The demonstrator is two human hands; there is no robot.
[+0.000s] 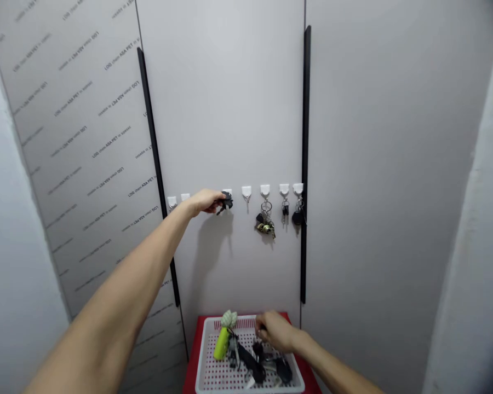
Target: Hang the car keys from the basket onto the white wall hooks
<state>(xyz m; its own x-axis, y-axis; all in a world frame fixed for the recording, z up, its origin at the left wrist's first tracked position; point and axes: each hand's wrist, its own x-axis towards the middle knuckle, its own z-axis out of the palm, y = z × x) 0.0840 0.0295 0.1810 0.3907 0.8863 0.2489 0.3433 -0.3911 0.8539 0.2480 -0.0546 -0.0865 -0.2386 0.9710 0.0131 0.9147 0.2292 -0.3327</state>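
Head view: white cabinet door [225,109] between two black vertical strips [307,109], with a row of white hooks [246,191] across it.
Left hand [205,201]: raised to the row, fingertips pinching dark keys [227,201].
Dark keys: directly in front of one white hook, partly covering it; whether they hang on it cannot be told.
Right hand [276,330]: low, over the far right part of the basket, fingers curled; cannot tell whether anything is in its grasp.
Hanging keys: a large mixed bunch on a ring [266,221], a small set [285,210] to its right, then a black-headed set [298,218] beside the strip.
Basket [200,365]: white, perforated, resting on a red surface [191,364].
Basket contents: a lime-green item [221,345] at left, a pale ribbed piece [229,318] just beyond it, black items [250,361] heaped toward the middle and right.
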